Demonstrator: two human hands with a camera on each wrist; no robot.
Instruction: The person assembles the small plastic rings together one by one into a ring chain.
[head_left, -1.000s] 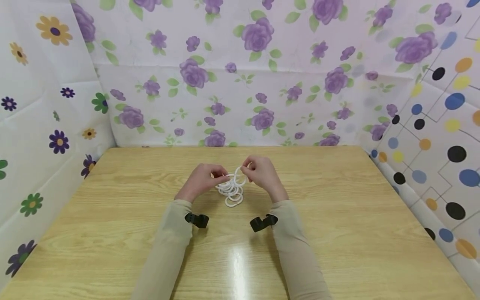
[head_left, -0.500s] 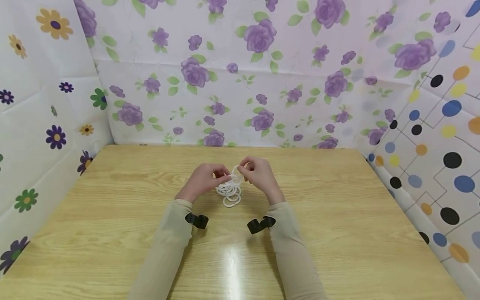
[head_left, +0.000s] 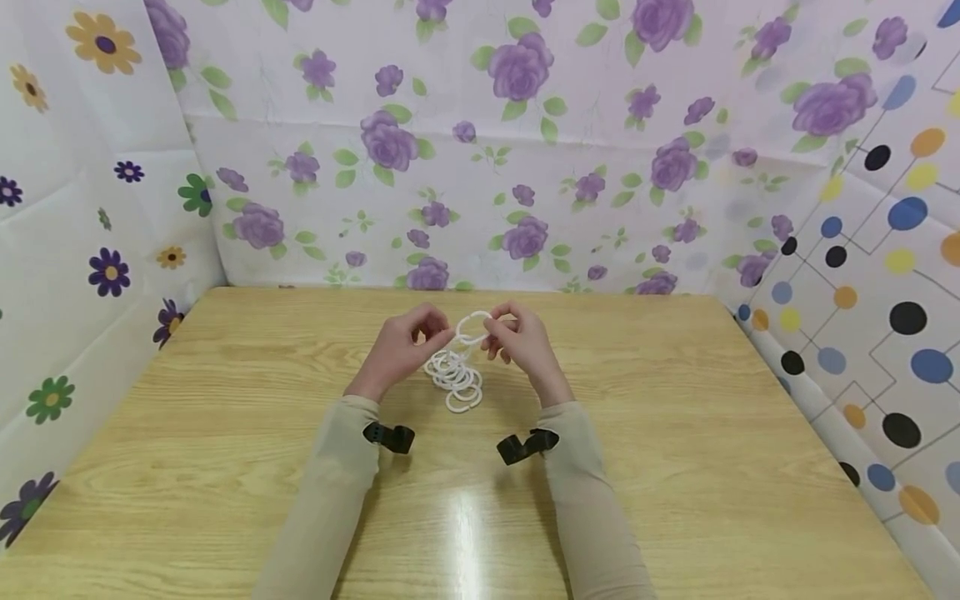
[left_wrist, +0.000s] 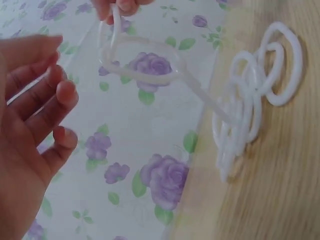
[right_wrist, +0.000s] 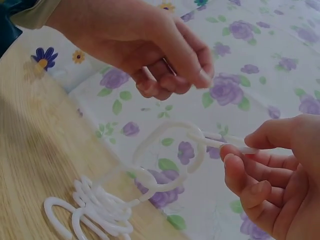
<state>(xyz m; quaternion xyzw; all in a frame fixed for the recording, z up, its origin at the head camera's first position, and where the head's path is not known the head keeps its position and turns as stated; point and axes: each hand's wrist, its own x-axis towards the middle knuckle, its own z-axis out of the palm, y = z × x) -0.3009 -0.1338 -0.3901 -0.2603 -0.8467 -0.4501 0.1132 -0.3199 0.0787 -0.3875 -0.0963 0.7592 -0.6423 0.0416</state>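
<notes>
My right hand [head_left: 522, 343] pinches a white plastic ring [head_left: 458, 327] between thumb and fingers, raised over the table. Linked to it, as the right wrist view shows, more white rings [right_wrist: 170, 186] hang down in a chain. Their lower end runs into a pile of white C-shaped rings [head_left: 454, 377] on the table, some with a visible gap. My left hand [left_wrist: 30, 110] is beside the raised ring with its fingers loosely bent and nothing in them. In the right wrist view a space shows between the left fingertips [right_wrist: 201, 79] and the chain.
The wooden table [head_left: 225, 433] ends at a back wall of purple-flowered cloth [head_left: 517, 142]. Patterned cloths also hang at the left [head_left: 60, 275] and right [head_left: 862, 275]. Each forearm carries a black wrist strap with a small camera [head_left: 397, 439].
The right hand has lifted a ring up out of the bunch. The left hand's fingers, earlier on the rings, have come off them and moved slightly up and left.
</notes>
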